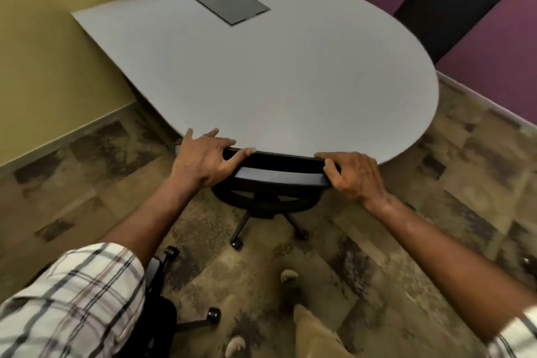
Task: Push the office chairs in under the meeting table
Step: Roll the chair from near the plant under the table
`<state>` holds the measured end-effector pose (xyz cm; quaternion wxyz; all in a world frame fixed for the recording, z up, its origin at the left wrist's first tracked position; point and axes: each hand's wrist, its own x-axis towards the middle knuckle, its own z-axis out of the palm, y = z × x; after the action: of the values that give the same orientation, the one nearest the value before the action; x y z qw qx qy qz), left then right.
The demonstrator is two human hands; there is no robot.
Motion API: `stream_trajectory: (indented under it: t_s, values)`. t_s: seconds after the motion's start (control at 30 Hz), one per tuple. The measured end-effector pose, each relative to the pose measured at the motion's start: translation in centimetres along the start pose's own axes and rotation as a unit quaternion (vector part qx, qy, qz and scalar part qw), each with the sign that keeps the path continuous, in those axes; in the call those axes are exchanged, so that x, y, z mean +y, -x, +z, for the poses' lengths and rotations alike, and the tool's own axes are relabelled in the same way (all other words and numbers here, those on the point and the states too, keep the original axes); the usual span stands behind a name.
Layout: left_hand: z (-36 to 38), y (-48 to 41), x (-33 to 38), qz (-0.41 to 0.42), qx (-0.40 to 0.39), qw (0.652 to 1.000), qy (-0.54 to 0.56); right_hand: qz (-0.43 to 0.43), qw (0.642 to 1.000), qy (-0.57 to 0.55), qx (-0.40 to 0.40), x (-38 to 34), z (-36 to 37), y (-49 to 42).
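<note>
Gripping the right end of the backrest top, the right hand (356, 176) has its fingers (334, 167) curled over the rail of the office chair (279, 174), with the thumb on the near side. The left hand (203, 161) lies on the other end, its fingers spread and nearly straight. Its thumb lies along the top rail, and the fingertips reach past it over the rim of the desk (261, 81).

Between the two hands the rail runs from left to right, along the near edge of the desk. Just beyond the fingers this edge is the rounded end of the grey top. The backrest stands against it or very close; I cannot tell if they touch. The seat is hidden below the top, so the chair faces away from the person.

Below the hands, the star base and its casters (236, 243) stand on the patterned floor (377, 241), outside the rim. To the left of the left fingers the floor is open up to the yellow wall (58, 52). Far beyond the right fingers a second black chair (450, 6) stands at the far side of the desk, before the purple wall (494, 52).
</note>
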<state>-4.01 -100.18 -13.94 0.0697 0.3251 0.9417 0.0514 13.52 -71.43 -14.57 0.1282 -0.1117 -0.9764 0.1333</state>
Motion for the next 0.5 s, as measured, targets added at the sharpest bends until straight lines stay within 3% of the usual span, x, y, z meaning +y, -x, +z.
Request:
stream_trajectory:
  t_s: [0.5]
  values:
    - [-0.1,0.0,1.1,-0.009,-0.001,1.0,-0.03,-0.038,0.999,0.021,0.016,1.9,0.3,-0.3]
